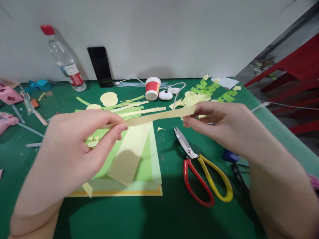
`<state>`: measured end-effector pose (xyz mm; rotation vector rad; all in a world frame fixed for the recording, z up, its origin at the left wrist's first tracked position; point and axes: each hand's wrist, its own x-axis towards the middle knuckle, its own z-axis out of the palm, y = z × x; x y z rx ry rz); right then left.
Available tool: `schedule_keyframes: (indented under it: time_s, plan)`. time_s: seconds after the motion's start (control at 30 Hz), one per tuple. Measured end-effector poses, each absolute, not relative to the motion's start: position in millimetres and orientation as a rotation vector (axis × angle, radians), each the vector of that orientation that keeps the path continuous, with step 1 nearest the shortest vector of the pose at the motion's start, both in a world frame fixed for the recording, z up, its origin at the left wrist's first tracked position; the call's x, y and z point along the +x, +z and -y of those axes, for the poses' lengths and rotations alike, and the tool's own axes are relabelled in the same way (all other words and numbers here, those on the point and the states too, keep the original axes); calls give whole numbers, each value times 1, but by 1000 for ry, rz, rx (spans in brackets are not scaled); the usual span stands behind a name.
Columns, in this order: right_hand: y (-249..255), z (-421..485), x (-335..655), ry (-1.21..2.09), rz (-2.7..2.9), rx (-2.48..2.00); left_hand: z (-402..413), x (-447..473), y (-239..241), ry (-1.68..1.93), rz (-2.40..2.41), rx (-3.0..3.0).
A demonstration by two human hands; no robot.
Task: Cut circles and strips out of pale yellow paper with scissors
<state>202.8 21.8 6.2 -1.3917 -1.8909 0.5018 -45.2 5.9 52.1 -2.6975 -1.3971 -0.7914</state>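
Observation:
A pale yellow paper strip (159, 115) stretches between my two hands above the table. My left hand (84, 149) pinches its left end between thumb and fingers. At the other end, my right hand (221, 124) grips the strip with thumb and fingertips. Beneath the left hand lies a stack of green and yellow paper sheets (147, 166), with a wide pale yellow paper piece (131, 154) on top. Scissors (189, 153) with one red and one yellow handle rest below the right hand, blades slightly apart.
Against the white wall stand a water bottle (66, 63) and a black phone (100, 67). A paper cup (152, 88) and a white earbud case (165, 95) sit at the back. Cut green paper leaves (204, 88) lie back right, and pink paper shapes (10, 94) at far left.

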Motion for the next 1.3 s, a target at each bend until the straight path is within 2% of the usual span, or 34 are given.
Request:
schedule_keyframes:
  time_s: [0.17,0.37,0.47,0.73,0.93,0.97,1.07,1.23,1.3]
  plan:
    - [5,-16,191,258,1572,-1106,-11,-37,48,-716,1492,-2776]
    - [7,-7,176,48,1930,-999,-5,-32,40,-686,1413,-2874]
    - [5,-6,171,74,1987,-998,-2,-33,38,-692,1365,-2906]
    - [7,-8,182,48,1991,-1159,1,-38,46,-824,1354,-2824]
    - [-3,-37,208,-36,1890,-1600,-9,-38,48,-941,1456,-2755]
    - [-6,-42,212,11,1883,-1622,-10,-38,48,-998,1478,-2757]
    - [-9,-51,215,421,1851,-1526,-14,-38,46,-1228,1589,-2866]
    - [-8,-33,189,1056,1581,-959,-27,-25,31,-1512,1889,-3455]
    - [-9,-25,180,1174,1473,-811,-32,-19,23,-1617,2057,-3611]
